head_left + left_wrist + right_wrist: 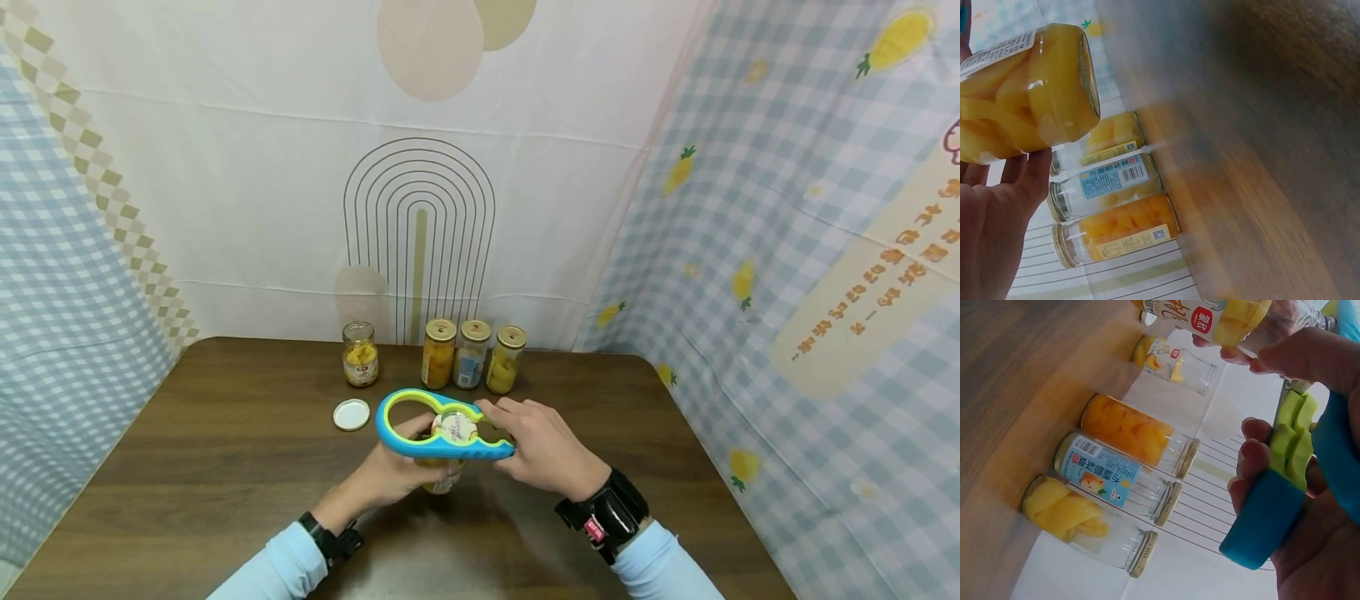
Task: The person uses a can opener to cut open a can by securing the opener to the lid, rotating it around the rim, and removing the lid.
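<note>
My left hand (393, 473) grips a glass jar of yellow fruit pieces (1035, 94), held up off the table in the left wrist view. In the head view, a blue and lime-green jar opener (442, 449) lies across the top of this jar. The jar's pale printed lid (454, 427) shows through one of the opener's toothed gaps; how tightly the teeth meet the lid cannot be told. My right hand (547, 446) holds the opener by its handle end, fingers curled round it in the right wrist view.
A lidless jar of yellow fruit (362, 364) stands at the back left, with a white lid (351, 415) on the table before it. Behind my hands stand a capped orange-fruit jar (438, 358), a blue-labelled jar (470, 362) and a yellow-fruit jar (503, 369). Cloth hangs behind the table.
</note>
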Motion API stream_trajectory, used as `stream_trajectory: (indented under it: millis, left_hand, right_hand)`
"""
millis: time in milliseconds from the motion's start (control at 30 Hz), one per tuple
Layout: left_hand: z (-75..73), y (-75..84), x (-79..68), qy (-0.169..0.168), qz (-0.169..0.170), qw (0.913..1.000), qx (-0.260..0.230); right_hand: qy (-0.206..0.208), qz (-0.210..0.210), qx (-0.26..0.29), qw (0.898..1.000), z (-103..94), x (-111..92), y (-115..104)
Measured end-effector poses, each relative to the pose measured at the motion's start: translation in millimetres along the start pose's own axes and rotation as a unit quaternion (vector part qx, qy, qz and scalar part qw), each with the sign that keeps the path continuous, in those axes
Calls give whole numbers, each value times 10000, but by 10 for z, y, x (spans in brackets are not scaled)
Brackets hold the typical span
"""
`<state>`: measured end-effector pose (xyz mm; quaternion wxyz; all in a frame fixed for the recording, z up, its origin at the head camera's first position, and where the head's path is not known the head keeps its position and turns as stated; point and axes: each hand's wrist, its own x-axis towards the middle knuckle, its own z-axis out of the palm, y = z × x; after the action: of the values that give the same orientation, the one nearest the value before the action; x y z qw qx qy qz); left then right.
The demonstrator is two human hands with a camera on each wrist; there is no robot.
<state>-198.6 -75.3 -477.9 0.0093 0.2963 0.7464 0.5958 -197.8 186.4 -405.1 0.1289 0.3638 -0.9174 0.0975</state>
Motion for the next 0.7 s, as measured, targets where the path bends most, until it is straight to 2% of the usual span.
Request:
stream_trajectory:
  millis: [200,333,533,700]
  left_hand:
    - [4,-39,-2,46,-253,9997,56]
    - [-8,-58,-7,226,-483,9982,262]
    - [-38,-29,-22,835,-996,9900,550]
    - [-71,-13,-31,1520,-1170,9774,883]
  right_hand:
    - [85,14,52,9999,31,-20,25]
    - [207,106,28,9997,37,-35,39]
    - [444,311,-144,9984,36,-69,71]
    - [566,483,-207,9970,63,-122,134]
